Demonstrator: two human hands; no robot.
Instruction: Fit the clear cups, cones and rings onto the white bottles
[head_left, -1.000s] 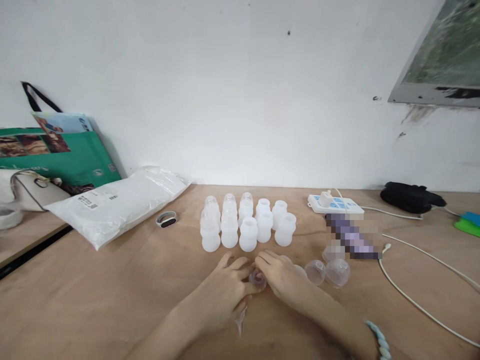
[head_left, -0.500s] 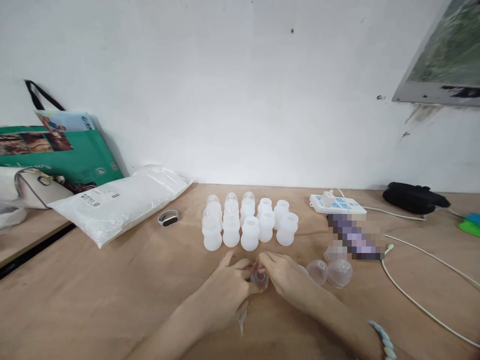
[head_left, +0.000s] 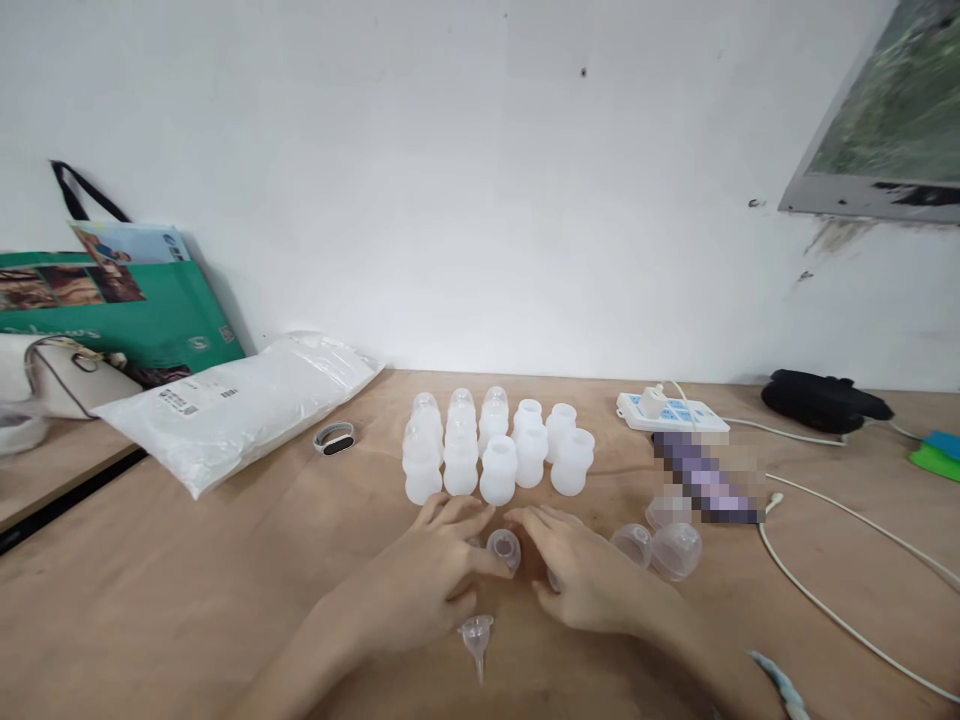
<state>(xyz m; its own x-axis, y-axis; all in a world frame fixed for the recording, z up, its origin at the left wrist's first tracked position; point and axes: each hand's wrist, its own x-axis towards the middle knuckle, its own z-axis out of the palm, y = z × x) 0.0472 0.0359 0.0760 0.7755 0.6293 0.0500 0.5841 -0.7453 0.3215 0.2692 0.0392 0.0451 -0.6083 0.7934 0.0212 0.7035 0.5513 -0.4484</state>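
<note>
Plywood-look tabletop point(head_left: 247, 600) runs back to a pale wall point(head_left: 465, 200), which carries small holes and marks. Compared with half a second earlier, the fingers of both hands no longer meet over the small clear plastic cup point(head_left: 504, 550); it now sits uncovered between them, and the clear funnel-shaped piece point(head_left: 477, 640), lying between the hands on the wearer's side, shows from flared rim to narrow stem. In this inspector's judgement, two-handed contact with the cup is broken off for the moment, and nothing seen proves a finished fit. Left hand point(head_left: 439, 565) is half open, fingers spread and pointing away, thumb laid along the near side of the cup, seemingly touching it; no closed grip is seen. Right hand point(head_left: 589, 570) is half open and arched, apart from the cup, with fingertips near its far right side; a clear edge shows beneath this hand, too hidden to identify, and no grip is visible. The cup is round and transparent, with a circular rim and an inner ring; no damage is discernible at this size. Just beyond the hands stand white waisted bottles point(head_left: 499, 475) in two rows: those at the left end wear clear domed caps point(head_left: 462, 402), the remainder are open-mouthed. Beside the right hand, on its outer side, rest transparent domed cups point(head_left: 677, 555), grouped close together.
</note>
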